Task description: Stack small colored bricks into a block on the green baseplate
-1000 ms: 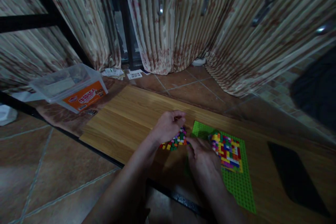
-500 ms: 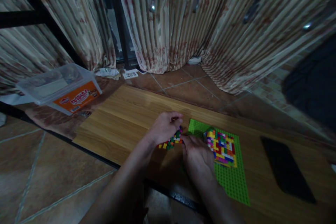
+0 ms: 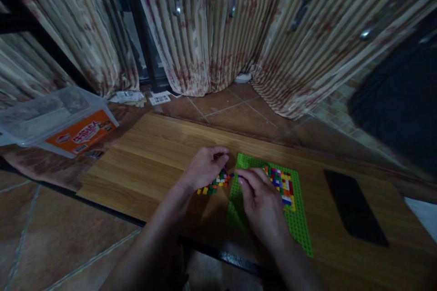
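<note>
My left hand [image 3: 204,166] hovers over the left part of a pile of small coloured toy bricks [image 3: 215,185], thumb and fingers apart with nothing seen in them. Just right of the pile, my right hand [image 3: 262,195] is closed in a pinch, with a small dark brick [image 3: 232,175] at its fingertips. That hand is above the left part of a green studded baseplate [image 3: 300,229]. On the plate a multicoloured block of joined bricks [image 3: 287,186] stands, its left part hidden behind my right hand.
A wooden board [image 3: 136,154] lies under everything. A dark flat slab [image 3: 355,207] rests on it at the right. Beyond its left end stands a clear plastic tub [image 3: 56,120] with an orange label. Striped curtains [image 3: 218,36] hang behind, and papers [image 3: 160,98] lie on the floor.
My right hand has drawn back from the pile to over the baseplate, now with a small dark brick in its pinch. My left hand stays at the pile. The view has shifted.
</note>
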`<state>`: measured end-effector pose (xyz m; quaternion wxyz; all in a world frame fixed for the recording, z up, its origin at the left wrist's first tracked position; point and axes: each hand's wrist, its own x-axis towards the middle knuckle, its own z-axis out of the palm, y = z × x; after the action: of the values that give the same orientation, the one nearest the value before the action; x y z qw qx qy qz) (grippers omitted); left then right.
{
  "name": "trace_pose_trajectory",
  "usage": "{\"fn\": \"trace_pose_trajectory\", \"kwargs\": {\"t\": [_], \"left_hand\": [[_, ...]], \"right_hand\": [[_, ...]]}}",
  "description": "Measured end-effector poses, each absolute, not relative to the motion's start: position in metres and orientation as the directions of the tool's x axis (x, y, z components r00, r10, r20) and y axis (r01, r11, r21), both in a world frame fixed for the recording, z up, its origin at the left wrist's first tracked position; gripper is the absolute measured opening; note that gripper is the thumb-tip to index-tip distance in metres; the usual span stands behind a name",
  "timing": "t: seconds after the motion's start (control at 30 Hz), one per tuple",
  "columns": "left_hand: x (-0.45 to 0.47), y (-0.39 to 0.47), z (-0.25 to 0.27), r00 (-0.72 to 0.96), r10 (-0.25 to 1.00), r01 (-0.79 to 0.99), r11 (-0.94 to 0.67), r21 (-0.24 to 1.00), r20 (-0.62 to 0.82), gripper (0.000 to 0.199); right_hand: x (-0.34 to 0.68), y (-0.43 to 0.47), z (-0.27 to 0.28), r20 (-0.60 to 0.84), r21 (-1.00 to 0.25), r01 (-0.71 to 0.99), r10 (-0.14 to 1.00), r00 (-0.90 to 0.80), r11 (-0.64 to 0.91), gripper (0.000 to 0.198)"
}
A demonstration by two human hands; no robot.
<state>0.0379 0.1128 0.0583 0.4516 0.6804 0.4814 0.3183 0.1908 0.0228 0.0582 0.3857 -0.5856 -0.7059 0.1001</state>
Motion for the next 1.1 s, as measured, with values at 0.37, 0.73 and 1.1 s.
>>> {"fn": "trace_pose_trajectory", "kwargs": {"t": [0.37, 0.73, 1.1], "left_hand": [[0.045, 0.113, 0.059, 0.342, 0.937, 0.368, -0.059, 0.928, -0.076, 0.035], [0.048, 0.113, 0.06, 0.349, 0.934, 0.411, -0.084, 0.908, -0.072, 0.038], [0.047, 0.112, 0.061, 0.342, 0.939, 0.438, -0.125, 0.89, -0.036, 0.034]], "right_hand": [[0.275, 0.017, 0.069, 0.347, -0.651, 0.759, 0.879, 0.327, -0.026, 0.025], [0.287, 0.018, 0.057, 0.298, -0.686, 0.727, 0.902, 0.313, -0.026, 0.026], [0.295, 0.019, 0.05, 0.223, -0.752, 0.655, 0.911, 0.346, -0.065, 0.022]]}}
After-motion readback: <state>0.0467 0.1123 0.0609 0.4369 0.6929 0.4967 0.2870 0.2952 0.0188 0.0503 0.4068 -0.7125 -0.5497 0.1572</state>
